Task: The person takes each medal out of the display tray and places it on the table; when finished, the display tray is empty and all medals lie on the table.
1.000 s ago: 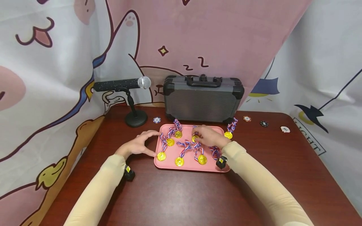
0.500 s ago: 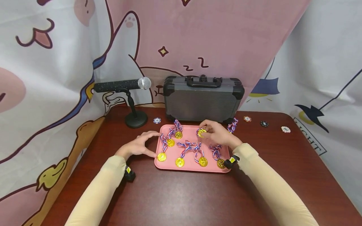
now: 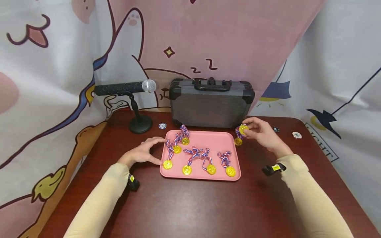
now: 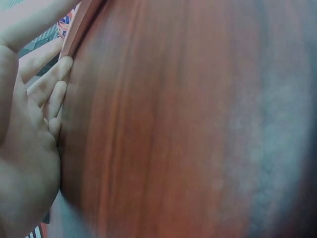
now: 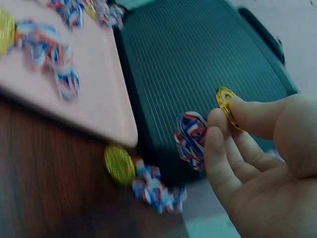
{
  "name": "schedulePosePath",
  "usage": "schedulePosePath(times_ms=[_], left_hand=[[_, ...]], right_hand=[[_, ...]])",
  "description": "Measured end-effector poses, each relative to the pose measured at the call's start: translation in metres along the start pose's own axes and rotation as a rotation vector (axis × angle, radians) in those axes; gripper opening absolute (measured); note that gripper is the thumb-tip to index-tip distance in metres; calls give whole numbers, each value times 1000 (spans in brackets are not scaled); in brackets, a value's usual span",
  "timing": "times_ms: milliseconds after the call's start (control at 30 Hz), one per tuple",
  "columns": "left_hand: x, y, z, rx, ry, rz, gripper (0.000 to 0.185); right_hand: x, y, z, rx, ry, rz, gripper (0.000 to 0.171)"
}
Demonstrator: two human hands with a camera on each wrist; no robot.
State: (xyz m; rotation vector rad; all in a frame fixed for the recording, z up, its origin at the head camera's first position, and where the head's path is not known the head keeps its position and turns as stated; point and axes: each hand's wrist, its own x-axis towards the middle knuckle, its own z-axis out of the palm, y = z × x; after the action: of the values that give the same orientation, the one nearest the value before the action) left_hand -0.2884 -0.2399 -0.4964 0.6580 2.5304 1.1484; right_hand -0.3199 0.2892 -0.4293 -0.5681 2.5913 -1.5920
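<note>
My right hand [image 3: 265, 135] pinches a gold medal [image 3: 243, 129] between thumb and fingers, just past the right edge of a pink tray [image 3: 212, 138]. In the right wrist view, the held medal [image 5: 224, 99] is tilted and its red, white and blue ribbon [image 5: 191, 140] hangs bunched up beside the fingers. Another medal [image 3: 238, 141] lies on the table by the tray's right side. Several ribboned medals [image 3: 230, 171] are laid out on the tray. At the tray's left edge my left hand [image 3: 143, 152] spreads thumb and fingers, with fingertips [image 4: 65, 63] touching the rim.
A dark grey case [image 3: 211, 107] stands upright behind the tray. Back left, a microphone [image 3: 128, 88] rests on a black stand [image 3: 140, 123]. Poker chips lie on the table: a blue one [image 3: 162, 126], a black one [image 3: 275, 129] and a white one [image 3: 296, 135]. Printed cloth surrounds the table.
My right hand has lifted a medal from the tray's upper middle and carried it right, beyond the tray's edge. My left hand has stayed at the left rim.
</note>
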Motion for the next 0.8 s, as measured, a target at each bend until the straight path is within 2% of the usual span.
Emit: schedulePosePath(times_ms=[133, 200, 433, 667, 800], left_hand=[[-1, -1, -2, -8, 4, -5, 93], [-2, -1, -2, -10, 6, -4, 93], [-4, 0, 0, -28, -8, -3, 93], [-3, -1, 0, -30, -4, -32, 94], [-1, -1, -1, -11, -5, -10, 94]], right_hand=[[-7, 19, -16, -34, 86, 12, 38], [-11, 29, -19, -56, 101, 36, 39], [-19, 60, -7, -186, 40, 113, 39], [-16, 66, 1, -479, 0, 45, 36], [-14, 64, 2, -573, -10, 46, 38]])
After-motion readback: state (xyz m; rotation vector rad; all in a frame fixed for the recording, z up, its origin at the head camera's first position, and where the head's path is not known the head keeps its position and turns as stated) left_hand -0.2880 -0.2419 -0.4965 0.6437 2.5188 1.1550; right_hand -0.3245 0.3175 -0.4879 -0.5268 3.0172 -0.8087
